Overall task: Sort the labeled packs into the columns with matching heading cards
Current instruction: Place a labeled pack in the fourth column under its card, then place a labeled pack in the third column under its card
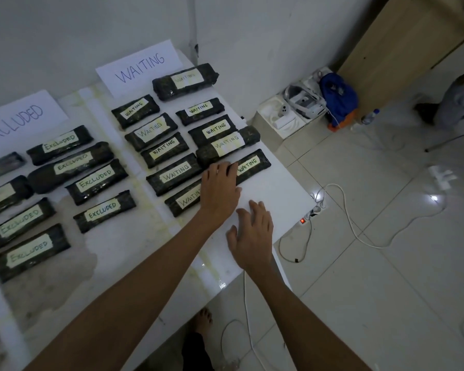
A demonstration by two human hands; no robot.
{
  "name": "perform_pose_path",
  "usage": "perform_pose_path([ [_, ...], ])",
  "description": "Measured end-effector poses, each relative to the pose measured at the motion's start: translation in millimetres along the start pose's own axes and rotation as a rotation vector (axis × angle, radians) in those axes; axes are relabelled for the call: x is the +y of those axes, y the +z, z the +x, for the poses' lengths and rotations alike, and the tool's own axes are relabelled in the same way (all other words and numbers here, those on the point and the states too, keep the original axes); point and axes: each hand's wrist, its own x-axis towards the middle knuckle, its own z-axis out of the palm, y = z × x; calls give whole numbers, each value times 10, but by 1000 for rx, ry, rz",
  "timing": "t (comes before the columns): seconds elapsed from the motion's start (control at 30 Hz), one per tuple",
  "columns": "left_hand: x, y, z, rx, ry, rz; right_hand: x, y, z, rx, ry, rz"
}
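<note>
Dark wrapped packs with taped labels lie in two groups on a white table. Under the WAITING heading card lie several WAITING packs. Under the EXCLUDED heading card lie several EXCLUDED packs, such as one near the middle. My left hand rests flat, fingers spread, on the left end of the nearest right-column WAITING pack, also covering the right end of another WAITING pack. My right hand hovers open over bare table beside it, holding nothing.
The table's right edge runs close past the WAITING column. On the tiled floor lie a power strip with white cables, a white box with a headset, a blue bag and a bottle. A wooden cabinet stands at the back right.
</note>
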Motion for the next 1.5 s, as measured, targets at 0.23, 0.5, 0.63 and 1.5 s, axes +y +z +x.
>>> perform_pose_path([
  [0.23,-240,-338,-734,86,83,-194,-325,-384,-47,-105,-90,178],
  [0.5,-748,-800,-2075,152,-75,-225,-1000,-846,-516,-190,-323,258],
  [0.63,-1066,-1036,-2732,190,-200,-238,-1407,-911,-846,-256,-437,246],
  [1.5,-2450,-670,-4747,5,-635,-506,-2915,617,-2105,-709,-815,-185],
])
